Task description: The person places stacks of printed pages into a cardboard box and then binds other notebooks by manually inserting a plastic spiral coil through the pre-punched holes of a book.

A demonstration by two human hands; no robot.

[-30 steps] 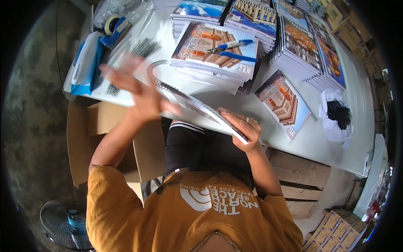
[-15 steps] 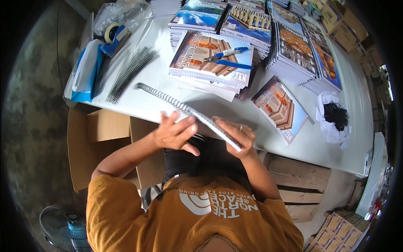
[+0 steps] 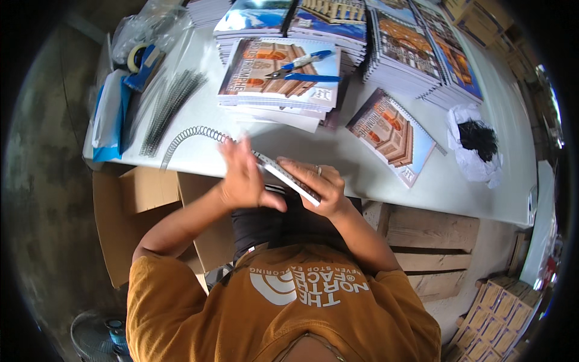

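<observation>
A notebook [image 3: 284,175] is held tilted at the near edge of the bench [image 3: 470,202], gripped by the fingers of the right hand [image 3: 324,186]; a spiral coil [image 3: 196,130] arches leftward from its spine. The left hand [image 3: 240,175], blurred, has its fingers spread open; whether they touch the coil, I cannot tell. Loose coils [image 3: 175,105] lie toward the left edge, and blue-handled pliers [image 3: 312,78] top a notebook stack [image 3: 271,106] farther in

The table [image 3: 434,181] is bright, the left hand [image 3: 241,178] blurred, the corners black
</observation>
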